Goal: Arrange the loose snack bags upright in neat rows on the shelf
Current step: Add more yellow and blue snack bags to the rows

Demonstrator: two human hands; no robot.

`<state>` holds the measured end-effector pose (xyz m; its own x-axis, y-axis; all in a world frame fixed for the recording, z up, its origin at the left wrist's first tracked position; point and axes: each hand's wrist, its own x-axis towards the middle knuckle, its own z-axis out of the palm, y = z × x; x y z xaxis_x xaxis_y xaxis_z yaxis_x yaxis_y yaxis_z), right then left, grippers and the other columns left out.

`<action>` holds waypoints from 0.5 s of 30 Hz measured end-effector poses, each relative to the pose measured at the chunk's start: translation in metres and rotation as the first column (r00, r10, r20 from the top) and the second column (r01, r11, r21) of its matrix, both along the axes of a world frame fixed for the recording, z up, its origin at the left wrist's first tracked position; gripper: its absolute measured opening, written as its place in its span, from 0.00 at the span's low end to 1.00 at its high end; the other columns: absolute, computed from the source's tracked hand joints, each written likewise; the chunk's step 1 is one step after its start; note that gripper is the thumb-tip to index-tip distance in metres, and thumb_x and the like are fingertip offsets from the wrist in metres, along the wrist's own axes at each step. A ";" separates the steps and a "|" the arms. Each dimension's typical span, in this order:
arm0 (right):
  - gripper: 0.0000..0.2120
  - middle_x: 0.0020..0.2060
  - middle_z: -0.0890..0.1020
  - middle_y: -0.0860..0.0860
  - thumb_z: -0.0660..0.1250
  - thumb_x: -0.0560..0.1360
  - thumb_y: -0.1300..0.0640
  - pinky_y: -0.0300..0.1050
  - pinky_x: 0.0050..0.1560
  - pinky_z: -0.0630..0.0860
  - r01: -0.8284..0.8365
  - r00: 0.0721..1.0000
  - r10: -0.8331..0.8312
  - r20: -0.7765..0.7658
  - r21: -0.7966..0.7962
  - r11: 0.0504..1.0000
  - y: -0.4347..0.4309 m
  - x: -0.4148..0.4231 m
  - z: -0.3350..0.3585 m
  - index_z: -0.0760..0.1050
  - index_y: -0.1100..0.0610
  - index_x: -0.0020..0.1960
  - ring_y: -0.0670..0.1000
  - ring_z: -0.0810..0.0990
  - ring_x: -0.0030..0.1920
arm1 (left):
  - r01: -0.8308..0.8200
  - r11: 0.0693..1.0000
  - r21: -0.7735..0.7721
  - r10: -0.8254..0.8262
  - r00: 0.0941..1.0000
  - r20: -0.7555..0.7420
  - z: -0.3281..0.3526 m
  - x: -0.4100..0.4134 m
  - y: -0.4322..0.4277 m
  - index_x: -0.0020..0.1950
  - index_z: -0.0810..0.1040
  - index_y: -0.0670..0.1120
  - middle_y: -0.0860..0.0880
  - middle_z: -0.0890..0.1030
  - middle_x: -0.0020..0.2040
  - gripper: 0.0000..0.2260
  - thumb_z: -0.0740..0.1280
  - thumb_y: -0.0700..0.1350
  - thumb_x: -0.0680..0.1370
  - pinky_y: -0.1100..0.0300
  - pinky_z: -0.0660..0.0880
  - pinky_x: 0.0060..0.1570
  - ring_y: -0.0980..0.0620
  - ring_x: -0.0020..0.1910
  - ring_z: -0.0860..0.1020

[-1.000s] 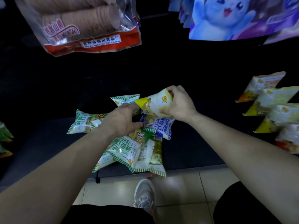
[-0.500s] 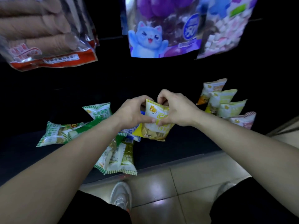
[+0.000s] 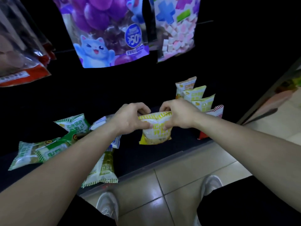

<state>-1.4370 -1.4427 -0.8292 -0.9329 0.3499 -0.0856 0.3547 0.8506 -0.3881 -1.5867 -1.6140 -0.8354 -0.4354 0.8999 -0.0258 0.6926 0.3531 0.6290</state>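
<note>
- Loose green-striped bags [image 3: 32, 154] seen lying flat in heap on dark shelf [image 3: 138, 158], left of and below left hand [image 3: 130, 119].
- Left hand curled on upper left corner of yellow bag [image 3: 155, 132]; corner pinched between thumb and fingers.
- Yellow bag held upright between both hands, over shelf front; contact with shelf cannot be told.
- Right hand [image 3: 179, 115] curled on upper right corner of same bag.
- Row of upright bags [image 3: 202, 103] lined just right of and beyond right hand.
- Purple cat pouch [image 3: 104, 38] hung above hands.

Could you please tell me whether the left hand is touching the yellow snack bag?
Touching: the head view shows the left hand pinching the top edge of the yellow snack bag, thumb on its front.
</note>
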 end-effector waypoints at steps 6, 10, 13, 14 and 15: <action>0.32 0.54 0.79 0.45 0.81 0.61 0.41 0.52 0.49 0.78 0.009 1.000 -0.009 0.001 0.015 1.000 0.016 0.009 -0.012 0.75 0.43 0.62 0.50 0.79 0.52 | -0.015 0.968 -0.252 -0.073 0.938 -0.338 -0.025 0.018 0.039 0.66 0.72 0.59 0.54 0.79 0.54 0.35 0.75 0.66 0.61 0.55 0.76 0.45 0.52 0.51 0.77; 0.47 0.71 0.67 0.52 0.78 0.66 0.42 0.55 0.59 0.75 0.138 0.990 -0.138 -0.015 -0.016 0.990 0.043 0.021 -0.028 0.57 0.47 0.77 0.56 0.73 0.66 | -0.094 0.971 -0.221 0.027 0.957 -0.290 -0.043 0.011 0.066 0.67 0.73 0.55 0.52 0.81 0.54 0.34 0.76 0.64 0.64 0.56 0.76 0.44 0.50 0.50 0.79; 0.44 0.71 0.67 0.52 0.74 0.69 0.39 0.55 0.58 0.75 0.219 0.971 -0.221 0.095 0.026 0.975 0.072 0.032 -0.043 0.56 0.49 0.77 0.57 0.72 0.66 | -0.170 0.963 -0.208 0.111 0.957 -0.267 -0.057 -0.004 0.093 0.69 0.72 0.54 0.50 0.81 0.56 0.35 0.77 0.62 0.65 0.56 0.76 0.43 0.49 0.51 0.79; 0.43 0.70 0.67 0.52 0.73 0.70 0.39 0.54 0.56 0.75 0.232 0.964 -0.234 0.128 0.031 0.972 0.079 0.036 -0.048 0.57 0.49 0.77 0.57 0.72 0.66 | -0.193 0.959 -0.208 0.134 0.954 -0.268 -0.062 -0.010 0.104 0.70 0.72 0.53 0.49 0.81 0.56 0.35 0.77 0.62 0.66 0.55 0.77 0.43 0.48 0.51 0.79; 0.42 0.69 0.68 0.52 0.73 0.70 0.39 0.53 0.55 0.75 0.241 0.958 -0.242 0.156 0.026 0.970 0.085 0.038 -0.053 0.57 0.49 0.77 0.57 0.72 0.66 | -0.217 0.953 -0.213 0.155 0.949 -0.273 -0.068 -0.016 0.117 0.70 0.71 0.53 0.49 0.81 0.57 0.35 0.77 0.61 0.67 0.54 0.78 0.43 0.47 0.51 0.80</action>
